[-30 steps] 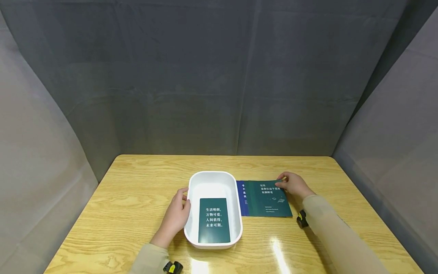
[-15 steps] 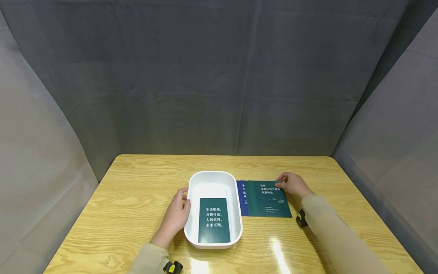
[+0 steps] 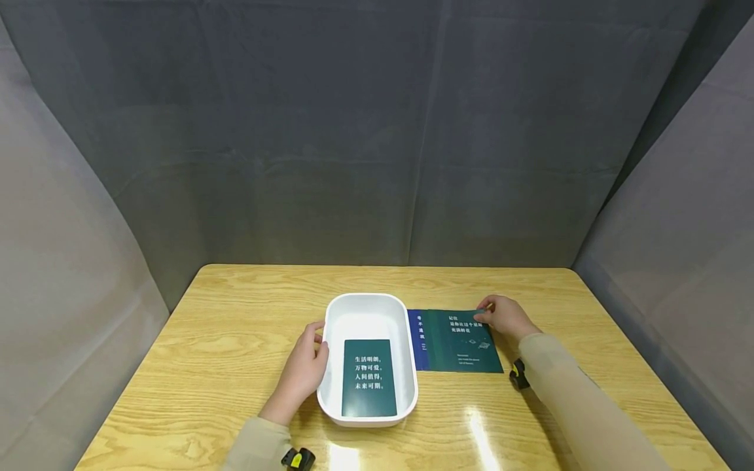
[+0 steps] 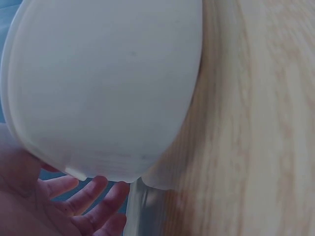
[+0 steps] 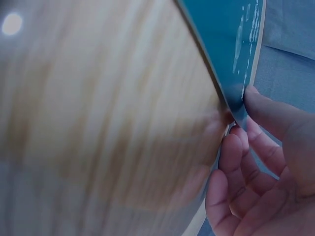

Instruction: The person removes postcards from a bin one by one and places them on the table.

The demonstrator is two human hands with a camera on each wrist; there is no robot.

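Observation:
A white tub (image 3: 403, 340) stands mid-table with a dark green booklet (image 3: 369, 378) flat inside it. My left hand (image 3: 305, 367) rests against the tub's left outer wall, fingers relaxed; in the left wrist view the fingers (image 4: 86, 192) lie spread beside the tub wall (image 4: 108, 83). To the tub's right a second green booklet (image 3: 462, 341) lies on a blue book (image 3: 417, 340). My right hand (image 3: 502, 316) pinches this booklet's far right corner. In the right wrist view the thumb (image 5: 268, 115) sits on the cover (image 5: 226, 44), with the other fingers beneath it.
The wooden table (image 3: 235, 314) is ringed by grey cloth walls (image 3: 377, 131) at the back and both sides. Small black-and-yellow wrist devices (image 3: 297, 459) sit at my sleeves. Bare wood lies to the left of the tub and behind it.

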